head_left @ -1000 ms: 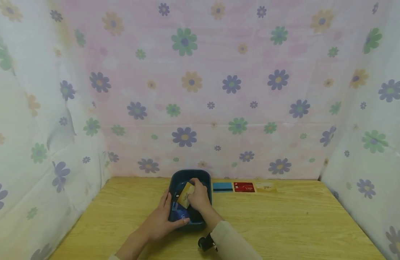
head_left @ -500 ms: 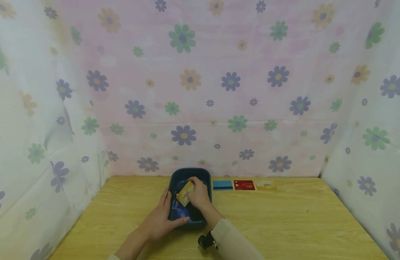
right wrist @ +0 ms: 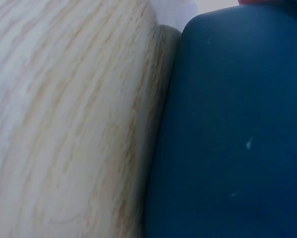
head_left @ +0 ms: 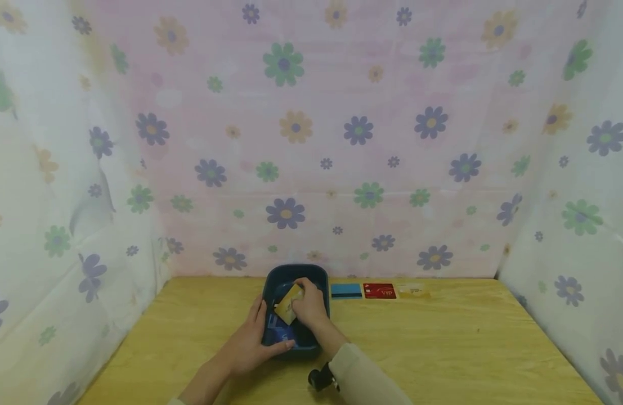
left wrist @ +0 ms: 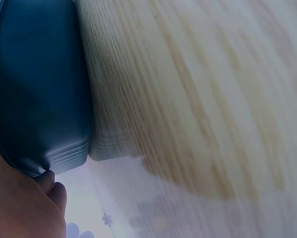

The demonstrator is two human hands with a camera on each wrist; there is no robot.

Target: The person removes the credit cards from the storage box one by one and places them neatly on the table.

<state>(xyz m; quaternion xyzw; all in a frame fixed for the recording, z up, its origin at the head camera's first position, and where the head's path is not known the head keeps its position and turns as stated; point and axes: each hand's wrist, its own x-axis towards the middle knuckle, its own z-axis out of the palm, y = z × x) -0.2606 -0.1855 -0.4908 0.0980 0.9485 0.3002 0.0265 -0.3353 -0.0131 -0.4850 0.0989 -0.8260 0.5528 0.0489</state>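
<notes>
A dark blue-green plastic tub (head_left: 297, 270) stands on the table in the head view. My left hand (head_left: 246, 343) grips its left side, fingers along the outer wall and thumb over the near rim. In the left wrist view part of that hand (left wrist: 24, 208) shows at the tub's (left wrist: 39, 79) corner. Reaching inside the tub, my right hand (head_left: 310, 304) pinches a gold card (head_left: 288, 306), tilted over the tub's floor. A blue card (head_left: 282, 334) lies below it, near the left thumb. The right wrist view shows mostly the tub's outer wall (right wrist: 228, 119).
Right of the tub, a light blue card with a dark stripe (head_left: 346, 291), a red VIP card (head_left: 379, 291) and a pale gold card (head_left: 413, 291) lie in a row. Flowered cloth (head_left: 326, 140) hangs round the wooden table (head_left: 417, 349). A black device (head_left: 320, 378) sits by the right sleeve.
Both hands keep their places at the tub. The gold card in my right hand has shifted only slightly in its tilt.
</notes>
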